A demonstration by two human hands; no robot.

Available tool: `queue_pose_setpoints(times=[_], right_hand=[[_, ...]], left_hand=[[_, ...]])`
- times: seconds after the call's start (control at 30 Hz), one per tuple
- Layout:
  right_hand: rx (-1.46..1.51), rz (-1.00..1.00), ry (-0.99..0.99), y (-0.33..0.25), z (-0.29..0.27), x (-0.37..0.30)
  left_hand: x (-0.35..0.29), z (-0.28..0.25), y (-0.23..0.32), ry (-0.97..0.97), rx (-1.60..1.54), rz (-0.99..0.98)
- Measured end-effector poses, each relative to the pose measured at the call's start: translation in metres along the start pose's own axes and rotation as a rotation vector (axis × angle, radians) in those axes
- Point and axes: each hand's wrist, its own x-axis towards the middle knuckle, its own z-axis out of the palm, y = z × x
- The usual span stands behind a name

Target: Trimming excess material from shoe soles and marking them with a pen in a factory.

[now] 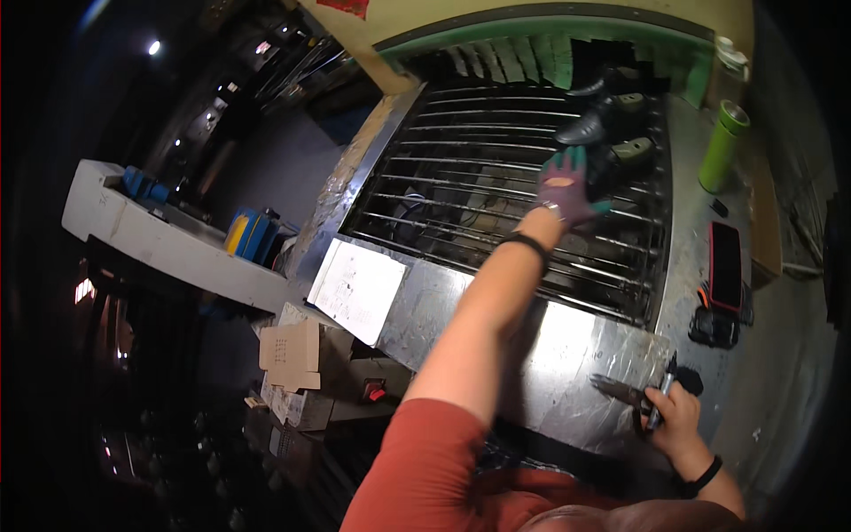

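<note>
My left hand [567, 191], in a purple glove with green fingertips, stretches over the metal rollers [452, 160]. Its fingers are spread and lie close to the nearest of several dark shoes; whether they touch it I cannot tell. Olive blocks, apparently lasts, fill the shoe openings, one showing on the nearest shoe [605, 168]. Another dark shoe [581, 130] lies just beyond. At the lower right, my bare right hand [675, 415] is closed around a marker pen [667, 383]. A dark metal tool [619, 388], perhaps pliers, sticks out leftward beside its fingers; its grip is partly hidden.
Dark strips [496, 60] hang at the far opening. Written paper sheets [359, 288] lie on the near metal ledge. Along the right edge are a green bottle [725, 146], a red-edged phone [725, 266] and a black object [714, 328]. Cardboard [291, 353] sits at the lower left.
</note>
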Motion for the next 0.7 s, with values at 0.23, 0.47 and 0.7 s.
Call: queue_pose_setpoints(times=[0.23, 0.47, 0.7], right_hand=[[0.065, 0.001, -0.018, 0.005, 0.002, 0.006], [0.053, -0.028, -0.003, 0.0, 0.0, 0.007], [0.11, -0.004, 0.075, -0.007, -0.001, 0.005]], left_hand=[[0.035, 0.032, 0.004, -0.131, 0.031, -0.201], [-0.015, -0.011, 0.011, -0.184, -0.234, -0.289], [-0.184, -0.095, -0.009, -0.143, -0.982, -0.384]])
